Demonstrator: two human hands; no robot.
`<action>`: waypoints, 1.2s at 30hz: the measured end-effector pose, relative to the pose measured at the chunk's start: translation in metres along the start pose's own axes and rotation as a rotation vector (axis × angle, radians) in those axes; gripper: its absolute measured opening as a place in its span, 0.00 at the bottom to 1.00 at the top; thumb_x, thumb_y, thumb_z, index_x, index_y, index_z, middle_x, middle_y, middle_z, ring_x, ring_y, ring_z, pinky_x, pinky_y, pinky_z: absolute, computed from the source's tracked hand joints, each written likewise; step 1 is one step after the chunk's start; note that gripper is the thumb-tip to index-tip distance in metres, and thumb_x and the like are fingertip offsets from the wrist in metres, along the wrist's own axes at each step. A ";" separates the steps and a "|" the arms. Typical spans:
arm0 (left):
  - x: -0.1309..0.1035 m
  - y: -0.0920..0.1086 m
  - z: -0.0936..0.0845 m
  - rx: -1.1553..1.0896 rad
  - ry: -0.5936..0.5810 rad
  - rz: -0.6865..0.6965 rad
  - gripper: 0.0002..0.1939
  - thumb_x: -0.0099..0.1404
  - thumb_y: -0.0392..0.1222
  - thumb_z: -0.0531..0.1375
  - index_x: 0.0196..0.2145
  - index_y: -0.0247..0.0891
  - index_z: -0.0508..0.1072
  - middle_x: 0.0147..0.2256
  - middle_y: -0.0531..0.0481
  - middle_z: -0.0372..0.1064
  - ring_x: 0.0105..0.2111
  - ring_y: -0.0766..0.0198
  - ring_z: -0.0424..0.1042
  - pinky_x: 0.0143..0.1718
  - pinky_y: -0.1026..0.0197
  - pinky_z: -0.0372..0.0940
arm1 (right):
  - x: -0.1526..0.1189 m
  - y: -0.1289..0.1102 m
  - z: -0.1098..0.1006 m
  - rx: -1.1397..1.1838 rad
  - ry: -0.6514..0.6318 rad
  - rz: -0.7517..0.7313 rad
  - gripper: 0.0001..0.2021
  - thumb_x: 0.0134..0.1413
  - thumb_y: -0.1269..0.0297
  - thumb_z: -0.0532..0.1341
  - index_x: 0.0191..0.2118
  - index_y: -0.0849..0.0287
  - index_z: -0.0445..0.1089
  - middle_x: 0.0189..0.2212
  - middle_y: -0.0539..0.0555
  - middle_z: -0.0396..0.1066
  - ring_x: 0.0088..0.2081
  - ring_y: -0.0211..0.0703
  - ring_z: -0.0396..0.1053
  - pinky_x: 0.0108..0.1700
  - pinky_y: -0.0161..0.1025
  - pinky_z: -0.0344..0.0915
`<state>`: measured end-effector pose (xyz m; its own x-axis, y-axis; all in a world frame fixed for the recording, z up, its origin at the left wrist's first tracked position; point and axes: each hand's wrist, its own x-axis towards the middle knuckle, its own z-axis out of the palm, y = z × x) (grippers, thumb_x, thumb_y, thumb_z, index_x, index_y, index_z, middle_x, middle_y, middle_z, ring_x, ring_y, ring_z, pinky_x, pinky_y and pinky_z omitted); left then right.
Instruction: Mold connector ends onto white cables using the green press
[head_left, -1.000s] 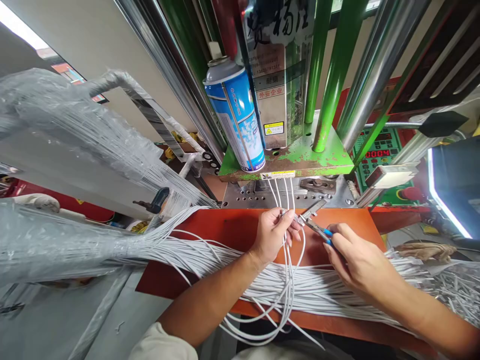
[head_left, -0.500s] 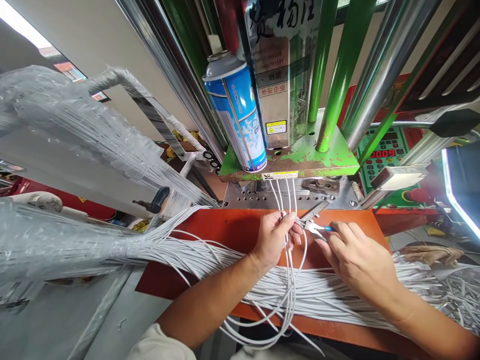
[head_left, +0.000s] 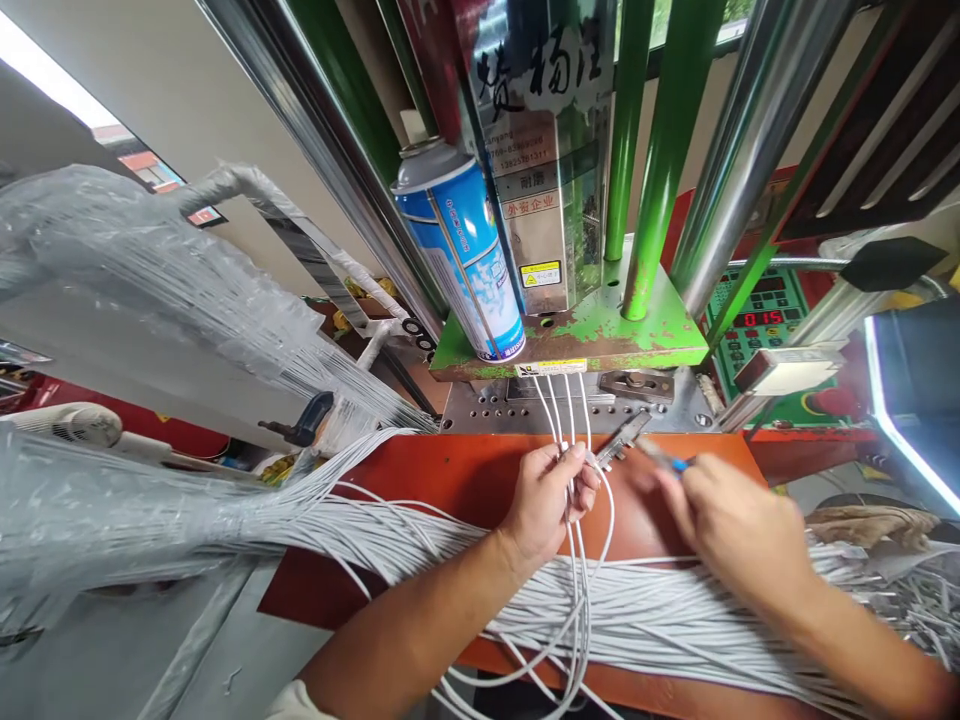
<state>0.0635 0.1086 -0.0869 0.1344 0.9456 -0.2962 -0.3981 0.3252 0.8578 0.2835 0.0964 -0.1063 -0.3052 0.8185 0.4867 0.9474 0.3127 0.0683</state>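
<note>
Since the earlier frame, the right hand (head_left: 750, 525) has drawn its pliers (head_left: 679, 465) back from the metal piece, leaving a gap between them. In front of the green plate (head_left: 600, 342), largest first: the cable bundle (head_left: 637, 610) lies farthest out; the right hand grips the blurred pliers; the left hand (head_left: 536, 505) still pinches loose white cables (head_left: 584, 405); the metal piece (head_left: 624, 436) sits beside its fingertips.

Spray can (head_left: 469, 260): one. White cables (head_left: 573, 410) spanning from the press to the left hand (head_left: 551, 490): four. Pliers (head_left: 679, 466): one pair, blurred. Plastic-wrapped bundles (head_left: 127, 510): two. Control panel (head_left: 791, 345): one. Loose cables (head_left: 660, 610) across the bench (head_left: 420, 465): too many to count.
</note>
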 end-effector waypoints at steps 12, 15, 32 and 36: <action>-0.011 -0.003 0.014 0.124 -0.211 -0.078 0.25 0.60 0.58 0.71 0.35 0.33 0.69 0.27 0.53 0.67 0.18 0.78 0.49 0.17 0.70 0.40 | 0.041 0.004 0.010 0.010 -0.102 -0.213 0.18 0.65 0.76 0.54 0.58 0.64 0.69 0.58 0.63 0.69 0.58 0.58 0.61 0.54 0.50 0.59; -0.011 -0.009 0.015 0.236 -0.187 0.002 0.26 0.54 0.56 0.75 0.34 0.32 0.71 0.24 0.55 0.64 0.19 0.77 0.52 0.19 0.70 0.46 | 0.047 0.003 0.015 0.075 -0.198 -0.209 0.12 0.67 0.72 0.56 0.51 0.60 0.73 0.44 0.59 0.73 0.47 0.55 0.63 0.45 0.47 0.57; -0.020 -0.025 0.038 0.598 -0.318 -0.095 0.26 0.63 0.61 0.66 0.22 0.35 0.72 0.19 0.50 0.66 0.18 0.70 0.56 0.23 0.65 0.50 | -0.058 -0.008 -0.013 0.515 -0.091 0.203 0.10 0.72 0.63 0.52 0.40 0.56 0.68 0.31 0.52 0.70 0.34 0.46 0.68 0.37 0.41 0.56; -0.017 -0.025 0.045 0.577 -0.365 -0.080 0.28 0.65 0.64 0.64 0.22 0.35 0.71 0.19 0.50 0.65 0.22 0.67 0.61 0.29 0.63 0.56 | -0.057 -0.009 -0.014 0.489 -0.058 0.182 0.11 0.71 0.65 0.51 0.38 0.57 0.68 0.30 0.53 0.68 0.33 0.46 0.66 0.36 0.42 0.55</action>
<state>0.1120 0.0842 -0.0843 0.4808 0.8261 -0.2940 0.1593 0.2474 0.9557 0.2936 0.0401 -0.1224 -0.1578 0.9016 0.4028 0.8340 0.3401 -0.4344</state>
